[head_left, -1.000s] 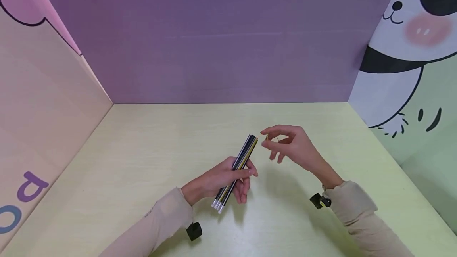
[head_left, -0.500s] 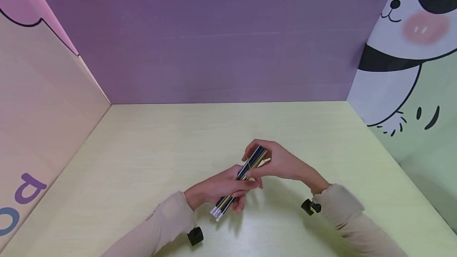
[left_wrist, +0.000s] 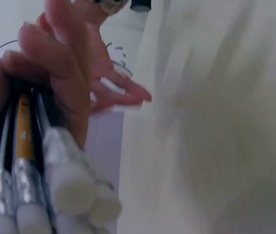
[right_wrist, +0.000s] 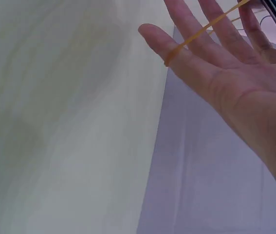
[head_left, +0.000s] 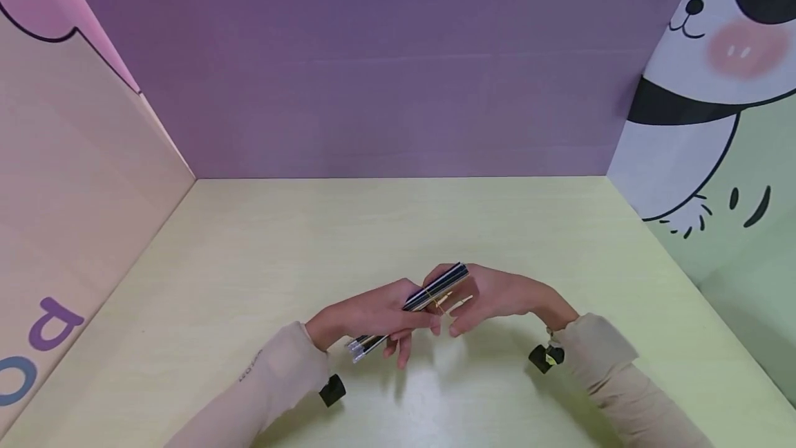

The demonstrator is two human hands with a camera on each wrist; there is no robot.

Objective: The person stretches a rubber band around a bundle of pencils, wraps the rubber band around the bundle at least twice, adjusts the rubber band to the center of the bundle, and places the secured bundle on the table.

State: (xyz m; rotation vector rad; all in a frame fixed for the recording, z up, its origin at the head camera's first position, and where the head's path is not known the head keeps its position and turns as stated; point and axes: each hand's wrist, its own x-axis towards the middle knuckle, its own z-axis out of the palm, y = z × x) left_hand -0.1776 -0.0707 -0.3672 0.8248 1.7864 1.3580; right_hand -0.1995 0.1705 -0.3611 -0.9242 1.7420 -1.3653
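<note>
A bundle of several pencils point(head_left: 443, 283), mostly dark with a yellow one among them, lies slanted across my left hand point(head_left: 384, 310), which grips it around the middle. White erasers in silver ferrules point(left_wrist: 28, 183) fill the lower part of the left wrist view. My right hand point(head_left: 500, 294) is at the far end of the bundle, its fingers spread and fairly straight. A thin yellow-orange rubber band point(right_wrist: 201, 31) loops over the right thumb and stretches towards the pencils, and a strand of it crosses the bundle in the head view.
Both hands are above a pale wooden table point(head_left: 298, 234). A purple wall point(head_left: 398, 75) closes off the back, a pink panel point(head_left: 74, 178) the left, and a green panel with a panda print point(head_left: 715, 88) the right. Small black wrist cameras hang below both sleeves.
My right hand has come left and down from beside the pencils, bringing the rubber band over their far end. The bundle has tilted flatter, and the right fingers have spread, stretching the band.
</note>
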